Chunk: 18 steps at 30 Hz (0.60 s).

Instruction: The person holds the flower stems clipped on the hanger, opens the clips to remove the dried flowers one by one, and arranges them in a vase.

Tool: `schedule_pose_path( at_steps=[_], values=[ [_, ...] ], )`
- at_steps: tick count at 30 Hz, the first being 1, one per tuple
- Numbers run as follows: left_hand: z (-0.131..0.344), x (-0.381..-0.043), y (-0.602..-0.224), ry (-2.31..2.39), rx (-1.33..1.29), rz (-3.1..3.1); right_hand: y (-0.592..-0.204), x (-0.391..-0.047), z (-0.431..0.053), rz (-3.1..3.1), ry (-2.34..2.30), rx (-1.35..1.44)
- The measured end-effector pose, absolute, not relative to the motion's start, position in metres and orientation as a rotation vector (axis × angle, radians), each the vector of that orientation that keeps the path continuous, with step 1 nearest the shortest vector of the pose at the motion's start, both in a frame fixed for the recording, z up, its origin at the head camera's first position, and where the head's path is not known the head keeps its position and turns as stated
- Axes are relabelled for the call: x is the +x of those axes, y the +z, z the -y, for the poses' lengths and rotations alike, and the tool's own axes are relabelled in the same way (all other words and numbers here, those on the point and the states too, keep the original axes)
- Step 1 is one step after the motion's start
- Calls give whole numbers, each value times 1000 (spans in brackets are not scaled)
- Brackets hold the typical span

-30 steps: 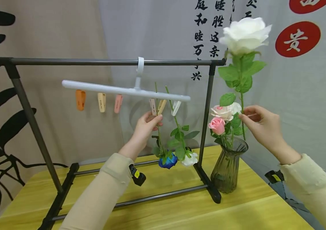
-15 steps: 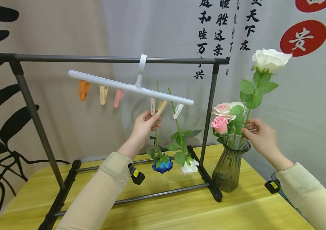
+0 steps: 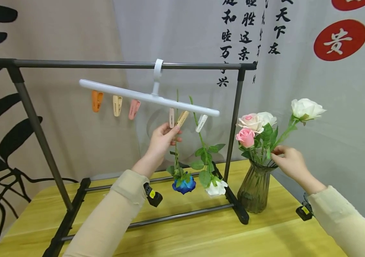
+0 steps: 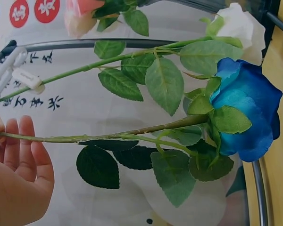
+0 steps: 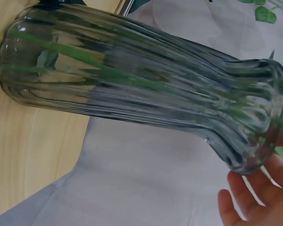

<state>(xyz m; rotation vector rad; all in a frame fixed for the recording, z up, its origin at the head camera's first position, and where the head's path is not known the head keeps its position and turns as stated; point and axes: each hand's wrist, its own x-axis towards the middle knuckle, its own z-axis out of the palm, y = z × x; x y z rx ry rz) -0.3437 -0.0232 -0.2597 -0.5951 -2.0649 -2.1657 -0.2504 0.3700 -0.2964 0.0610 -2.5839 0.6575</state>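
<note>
My left hand (image 3: pixel 161 142) pinches a yellow clothespin (image 3: pixel 182 118) under the white hanger (image 3: pixel 121 92). A blue rose (image 3: pixel 184 184) hangs head down by its stem from there, and in the left wrist view its stem (image 4: pixel 61 139) runs past my fingers. Beside it, a white clothespin (image 3: pixel 201 123) holds an upside-down white rose (image 3: pixel 216 188). At the mouth of the glass vase (image 3: pixel 254 192), my right hand (image 3: pixel 290 162) holds the stem of another white rose (image 3: pixel 308 109), which leans right. In the right wrist view, the fingers (image 5: pixel 247 195) are at the vase rim.
Pink and pale roses (image 3: pixel 246 137) stand in the vase, right of the dark metal rack (image 3: pixel 124 64). Orange, cream, pink and pale clothespins hang along the hanger, such as the orange one (image 3: pixel 97 101). The wooden table (image 3: pixel 266 232) ends at the right beyond the vase.
My right hand has brought the tall white rose down into the vase, and its bloom has dropped and tilted right. My left hand stays at the yellow clothespin; the hanger has shifted slightly.
</note>
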Motion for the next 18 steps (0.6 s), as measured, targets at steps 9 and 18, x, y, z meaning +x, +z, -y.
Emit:
schedule_pose_path(
  at_steps=[9, 18],
  values=[
    [28, -343, -259, -2160, -590, 2059, -291, -248, -371, 2599, 754, 61],
    [28, -341, -261, -2151, -580, 2068, -287, -250, -377, 2490, 926, -68]
  ],
)
